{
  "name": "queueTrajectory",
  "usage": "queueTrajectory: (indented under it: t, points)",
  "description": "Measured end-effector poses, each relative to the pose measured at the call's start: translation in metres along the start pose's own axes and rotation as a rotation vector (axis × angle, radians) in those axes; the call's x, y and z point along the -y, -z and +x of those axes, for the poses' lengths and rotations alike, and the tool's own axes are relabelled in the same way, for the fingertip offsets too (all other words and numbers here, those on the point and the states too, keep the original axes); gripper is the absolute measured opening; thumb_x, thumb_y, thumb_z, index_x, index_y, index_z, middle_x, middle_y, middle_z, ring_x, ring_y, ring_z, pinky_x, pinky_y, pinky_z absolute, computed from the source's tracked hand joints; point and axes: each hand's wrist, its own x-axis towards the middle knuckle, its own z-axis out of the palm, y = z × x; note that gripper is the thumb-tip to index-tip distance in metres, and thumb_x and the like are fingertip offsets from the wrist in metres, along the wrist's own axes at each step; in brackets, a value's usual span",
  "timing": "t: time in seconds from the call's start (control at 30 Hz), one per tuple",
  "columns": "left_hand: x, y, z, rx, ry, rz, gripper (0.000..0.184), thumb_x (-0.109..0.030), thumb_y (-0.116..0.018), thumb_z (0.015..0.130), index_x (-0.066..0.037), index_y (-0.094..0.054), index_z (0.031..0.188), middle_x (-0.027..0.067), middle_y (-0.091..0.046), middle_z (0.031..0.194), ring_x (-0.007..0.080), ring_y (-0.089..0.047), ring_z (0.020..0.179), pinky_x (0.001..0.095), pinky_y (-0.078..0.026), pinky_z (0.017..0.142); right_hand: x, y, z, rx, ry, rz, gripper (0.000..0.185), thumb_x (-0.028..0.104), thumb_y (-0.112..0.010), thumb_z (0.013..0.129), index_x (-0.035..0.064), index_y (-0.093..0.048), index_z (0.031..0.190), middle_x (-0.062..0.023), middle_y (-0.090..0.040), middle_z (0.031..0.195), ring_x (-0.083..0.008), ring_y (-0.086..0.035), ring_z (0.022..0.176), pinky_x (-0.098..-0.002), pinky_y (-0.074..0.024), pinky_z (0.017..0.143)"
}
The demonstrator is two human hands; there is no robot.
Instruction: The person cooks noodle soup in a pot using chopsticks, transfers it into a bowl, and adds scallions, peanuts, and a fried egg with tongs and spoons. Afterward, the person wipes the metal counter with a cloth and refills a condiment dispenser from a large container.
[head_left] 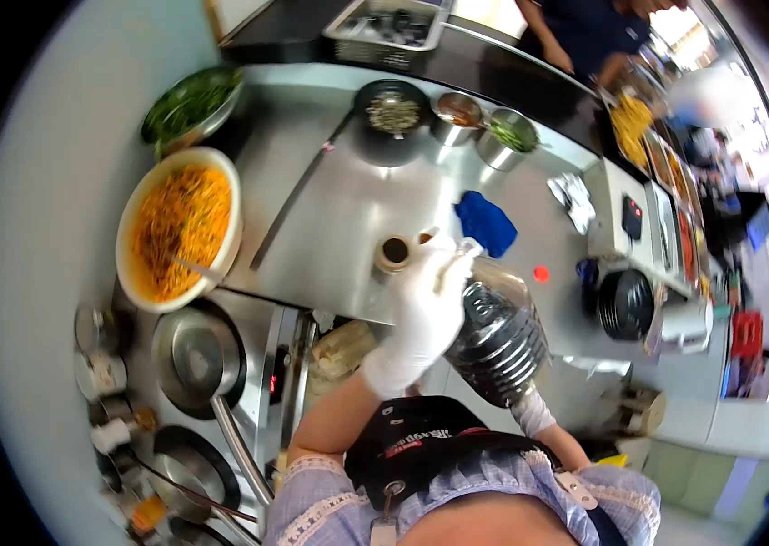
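Observation:
My left hand [428, 296], in a white glove, is closed around the neck end of a large clear ribbed plastic jug [498, 341] holding dark liquid. The jug is tilted, its mouth toward the counter. My right hand [532, 412], also gloved, supports the jug's bottom end; its fingers are mostly hidden. Just left of the jug's neck, a small round container [386, 266] with dark liquid inside stands on the steel counter [339, 241]. Whether liquid is flowing from the jug cannot be seen. Beyond my left hand lies a crumpled blue cloth [486, 224].
On the left are a big bowl [231, 214] of orange shredded food, a bowl of greens [189, 107] and pans [198, 357] on burners. A black pan [392, 118] and two metal pots [457, 118] line the back. A person [584, 41] stands across the counter.

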Motion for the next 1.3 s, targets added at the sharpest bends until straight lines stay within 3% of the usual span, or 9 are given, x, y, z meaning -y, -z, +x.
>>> queueTrajectory:
  t: [0.23,0.3,0.43,0.53,0.6,0.87,0.97,1.1,1.3]
  points:
    - [-0.118,-0.012,0.028,0.471,0.463,0.001,0.024,-0.018,-0.056,0.096,0.004,-0.063,0.088,-0.0021,-0.056,0.074,0.0034,-0.045,0.064,0.0198,-0.037,0.057,-0.005,0.013,0.037,0.073,-0.084,0.188,0.021,0.016,-0.05,0.092,0.0019,-0.065,0.09,-0.0064,-0.067,0.077,-0.0156,-0.063,0.066,-0.0275,-0.0506,0.059]
    - [-0.133,-0.037,0.022,0.446,0.53,0.039,0.032,-0.027,-0.057,0.096,-0.002,-0.059,0.075,-0.006,-0.048,0.068,0.0011,-0.034,0.061,0.0172,-0.022,0.055,-0.004,0.026,0.044,0.077,-0.101,0.203,0.021,0.016,-0.05,0.092,0.002,-0.065,0.089,-0.0064,-0.067,0.077,-0.0156,-0.063,0.066,-0.0275,-0.0506,0.058]
    - [-0.14,-0.069,0.015,0.513,0.463,0.179,0.036,-0.033,-0.062,0.092,-0.002,-0.059,0.076,-0.0061,-0.049,0.068,0.0015,-0.035,0.061,0.017,-0.024,0.054,0.023,0.077,0.062,-0.052,-0.053,0.011,0.02,0.016,-0.051,0.092,0.0021,-0.065,0.089,-0.0062,-0.067,0.076,-0.0154,-0.063,0.065,-0.0274,-0.0506,0.058]
    - [-0.137,-0.077,0.016,0.631,0.388,0.24,0.025,-0.02,-0.059,0.095,0.001,-0.062,0.081,-0.0044,-0.055,0.066,0.0033,-0.043,0.059,0.0191,-0.033,0.053,0.055,0.172,0.143,-0.297,0.515,-0.616,0.024,0.026,-0.052,0.092,0.0051,-0.064,0.089,-0.0078,-0.064,0.069,-0.0204,-0.062,0.064,-0.0302,-0.0482,0.059]
    - [-0.131,-0.08,0.018,0.659,0.346,0.327,0.022,-0.016,-0.06,0.092,0.001,-0.062,0.077,0.0014,-0.059,0.063,0.0067,-0.051,0.06,0.0219,-0.039,0.055,0.124,0.116,0.093,-0.749,0.953,-1.428,0.032,0.025,-0.063,0.084,0.01,-0.057,0.112,-0.0151,-0.06,0.097,-0.0327,-0.062,0.089,-0.0422,-0.0495,0.079]
    - [-0.079,-0.097,0.036,0.68,0.037,0.375,0.014,-0.009,-0.061,0.087,0.002,-0.061,0.077,0.0023,-0.056,0.065,0.0064,-0.05,0.062,0.0222,-0.041,0.058,0.188,0.12,0.151,-0.358,0.794,-2.015,0.033,0.014,-0.064,0.079,0.0062,-0.061,0.111,-0.021,-0.054,0.106,-0.0364,-0.055,0.102,-0.0439,-0.0474,0.086]
    - [-0.075,-0.095,0.034,0.602,-0.123,0.413,0.017,-0.014,-0.063,0.086,0.001,-0.06,0.078,0.0074,-0.058,0.068,0.0179,-0.055,0.06,0.029,-0.044,0.058,0.204,0.072,0.128,-0.323,0.794,-2.034,0.031,0.01,-0.064,0.078,0.0034,-0.061,0.109,-0.0184,-0.055,0.1,-0.0321,-0.057,0.096,-0.0408,-0.0481,0.083]
    - [-0.038,-0.082,-0.004,0.619,-0.592,0.81,0.013,-0.016,-0.067,0.076,-0.01,-0.056,0.08,0.0057,-0.053,0.068,0.0265,-0.055,0.065,0.0396,-0.043,0.056,0.236,-0.048,0.042,0.391,0.953,-1.385,0.038,0.014,-0.067,0.079,0.0051,-0.058,0.115,-0.0134,-0.053,0.103,-0.0274,-0.056,0.093,-0.034,-0.0476,0.082]
    - [0.008,-0.074,-0.042,0.563,-0.644,0.8,0.015,-0.012,-0.066,0.071,-0.014,-0.055,0.081,0.0001,-0.05,0.066,0.0222,-0.05,0.065,0.036,-0.038,0.061,0.226,-0.154,-0.02,1.055,1.063,-1.774,0.035,0.014,-0.063,0.084,0.0064,-0.058,0.118,-0.0111,-0.052,0.115,-0.0278,-0.056,0.102,-0.0348,-0.0486,0.084]
